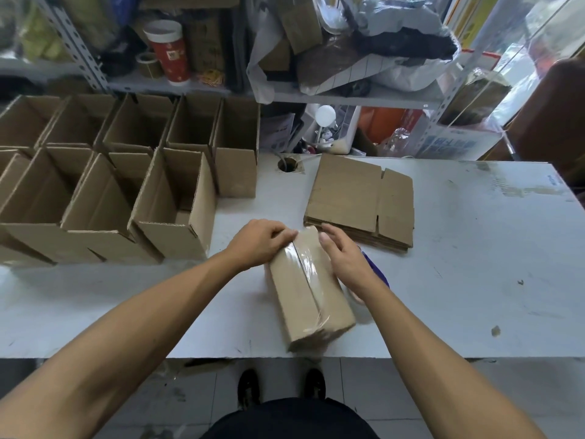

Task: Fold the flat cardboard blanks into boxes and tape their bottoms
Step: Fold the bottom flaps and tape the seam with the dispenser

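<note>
White scuffed tabletop (443,248) bears a taped cardboard box (311,299); left hand (259,245) pinches its end, right hand (345,258) spread flat.

We take the taped box (311,293) at the table's (474,248) near edge as our landmark. Left of it, bare tabletop runs to the open boxes (126,185), whose upright walls block the far-left corner in two packed rows. Just beyond it to the right, the stack of flat blanks (357,201) lies low, so we could pass over it. Touching the box's right side, a tape dispenser (376,274) sits partly hidden under our right hand (342,258). Further right, the tabletop is open to the edge. Behind the blanks, a round hole (287,164) breaks the surface, and shelves (316,93) crowded with clutter close off the far side.
</note>
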